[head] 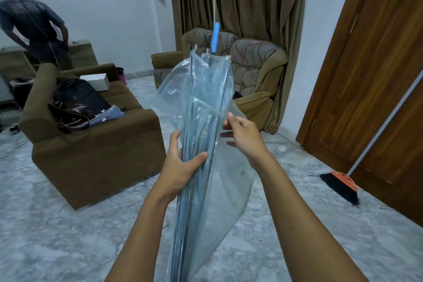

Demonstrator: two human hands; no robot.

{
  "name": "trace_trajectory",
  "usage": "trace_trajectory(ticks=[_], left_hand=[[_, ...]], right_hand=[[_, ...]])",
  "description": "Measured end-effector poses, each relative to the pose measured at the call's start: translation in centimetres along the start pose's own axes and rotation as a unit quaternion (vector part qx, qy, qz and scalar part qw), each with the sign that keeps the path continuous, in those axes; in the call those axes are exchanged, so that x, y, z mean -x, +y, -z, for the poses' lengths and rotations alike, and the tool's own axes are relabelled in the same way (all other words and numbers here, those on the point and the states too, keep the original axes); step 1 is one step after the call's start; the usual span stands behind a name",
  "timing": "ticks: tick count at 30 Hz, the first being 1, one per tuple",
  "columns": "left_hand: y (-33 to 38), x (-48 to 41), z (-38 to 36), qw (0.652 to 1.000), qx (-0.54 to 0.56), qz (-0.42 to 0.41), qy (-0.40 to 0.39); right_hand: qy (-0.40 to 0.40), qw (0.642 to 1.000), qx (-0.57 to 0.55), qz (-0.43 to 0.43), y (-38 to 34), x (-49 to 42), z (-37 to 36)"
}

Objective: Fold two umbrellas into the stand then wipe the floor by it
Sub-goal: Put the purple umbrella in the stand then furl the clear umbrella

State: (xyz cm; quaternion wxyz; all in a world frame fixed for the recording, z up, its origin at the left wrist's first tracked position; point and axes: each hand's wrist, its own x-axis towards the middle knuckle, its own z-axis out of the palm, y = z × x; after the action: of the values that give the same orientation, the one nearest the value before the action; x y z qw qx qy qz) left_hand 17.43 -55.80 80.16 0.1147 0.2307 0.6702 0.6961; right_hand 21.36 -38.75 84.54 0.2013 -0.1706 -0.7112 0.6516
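Note:
A transparent umbrella [201,107], collapsed with its clear canopy hanging loose around the metal ribs, stands almost upright in front of me, its blue tip [215,38] pointing up and away. My left hand [180,165] grips the bundled ribs at the middle, thumb across the front. My right hand [242,135] holds a fold of the clear canopy on the umbrella's right side, fingers curled onto the plastic. No umbrella stand and no second umbrella are in view.
A brown sofa [96,158] with bags on it stands at left; a person [32,23] stands behind it. Two patterned armchairs [254,71] sit before brown curtains. A broom [343,183] leans on the wooden door [375,75] at right. The floor is grey marble.

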Motion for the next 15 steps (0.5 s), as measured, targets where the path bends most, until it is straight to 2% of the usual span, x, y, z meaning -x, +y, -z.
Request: trace_trajectory(ticks=[4, 8, 11, 15], left_hand=[[-0.1, 0.1, -0.2, 0.999, 0.015, 0.008, -0.029], [0.1, 0.5, -0.7, 0.999, 0.023, -0.002, -0.025], [0.5, 0.8, -1.4, 1.0, -0.011, -0.013, -0.022], [1.5, 0.9, -2.5, 0.992, -0.117, -0.048, 0.031]], right_hand=[[0.01, 0.996, -0.071, -0.049, 0.5, 0.2, -0.7], [0.002, 0.993, -0.119, -0.029, 0.5, 0.6, -1.4], [0.008, 0.992, -0.129, -0.001, 0.2, 0.9, -1.7], [0.017, 0.989, -0.148, 0.014, 0.1, 1.3, -1.9]])
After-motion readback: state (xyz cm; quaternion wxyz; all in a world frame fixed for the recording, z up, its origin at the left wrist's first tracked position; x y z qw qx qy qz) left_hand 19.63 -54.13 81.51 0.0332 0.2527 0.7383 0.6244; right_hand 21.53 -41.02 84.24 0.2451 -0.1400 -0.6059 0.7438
